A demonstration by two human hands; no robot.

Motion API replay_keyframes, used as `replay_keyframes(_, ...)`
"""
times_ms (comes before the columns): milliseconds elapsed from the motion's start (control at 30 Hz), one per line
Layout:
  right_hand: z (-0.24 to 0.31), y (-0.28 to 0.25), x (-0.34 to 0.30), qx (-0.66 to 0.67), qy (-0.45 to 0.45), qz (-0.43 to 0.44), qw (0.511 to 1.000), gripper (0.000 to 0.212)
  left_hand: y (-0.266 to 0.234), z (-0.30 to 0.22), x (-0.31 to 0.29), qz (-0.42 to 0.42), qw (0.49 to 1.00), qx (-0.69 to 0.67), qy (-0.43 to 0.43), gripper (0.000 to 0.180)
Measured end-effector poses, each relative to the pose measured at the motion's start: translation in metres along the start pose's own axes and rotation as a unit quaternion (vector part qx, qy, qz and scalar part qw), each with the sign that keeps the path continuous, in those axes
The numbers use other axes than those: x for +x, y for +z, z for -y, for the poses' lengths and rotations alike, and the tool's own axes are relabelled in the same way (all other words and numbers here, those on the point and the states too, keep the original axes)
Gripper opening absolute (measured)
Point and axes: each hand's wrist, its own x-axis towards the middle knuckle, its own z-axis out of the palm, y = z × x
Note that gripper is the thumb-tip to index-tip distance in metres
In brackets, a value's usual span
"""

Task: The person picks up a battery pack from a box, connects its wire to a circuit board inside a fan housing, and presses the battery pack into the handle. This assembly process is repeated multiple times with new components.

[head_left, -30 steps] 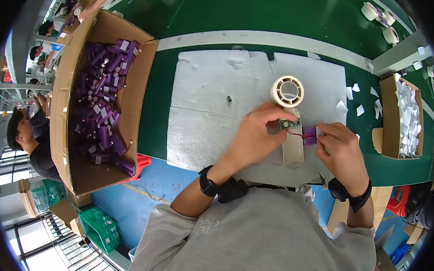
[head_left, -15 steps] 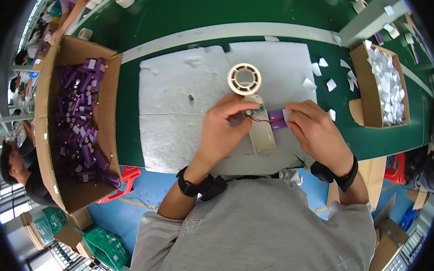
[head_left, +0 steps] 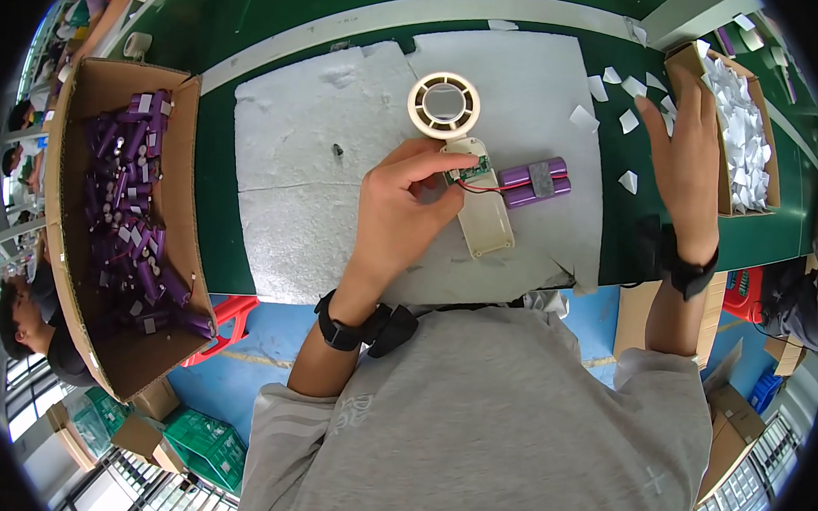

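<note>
On the white foam sheet lies a cream handheld-fan housing (head_left: 489,230) with a round ring head (head_left: 444,107). My left hand (head_left: 398,204) grips the housing just below the ring, thumb and forefinger at a small green circuit board (head_left: 472,169). Red and dark wires run from the board to a pack of two purple battery cells (head_left: 514,197), which rests beside the housing with a grey patch across it. My right hand (head_left: 689,173) holds nothing visible; its fingers are stretched out over the table by the box of white paper pieces (head_left: 744,134).
Loose white paper pieces (head_left: 630,122) are scattered right of the foam sheet (head_left: 294,157). At the left stands a cardboard box (head_left: 200,180) full of purple battery cells. A small dark bit (head_left: 338,149) lies on the foam. Other people are at the far left.
My right hand has left the battery pack and moved right, to the paper box. The pack now lies on the foam, its grey patch showing. My left hand keeps its grip on the housing.
</note>
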Motion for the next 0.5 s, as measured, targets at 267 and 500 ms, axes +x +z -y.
replay_keyframes(267, 0.066, 0.01, -0.026, 0.263, -0.247, 0.327, 0.873, 0.053, -0.002, 0.009, 0.0, -0.023, 0.999, 0.013, 0.024, 0.035)
replay_keyframes(500, 0.079, -0.009, -0.02, 0.454, 0.083, 0.608, 0.646, 0.064, -0.01, 0.007, -0.001, -0.01, 0.998, 0.048, 0.046, 0.036)
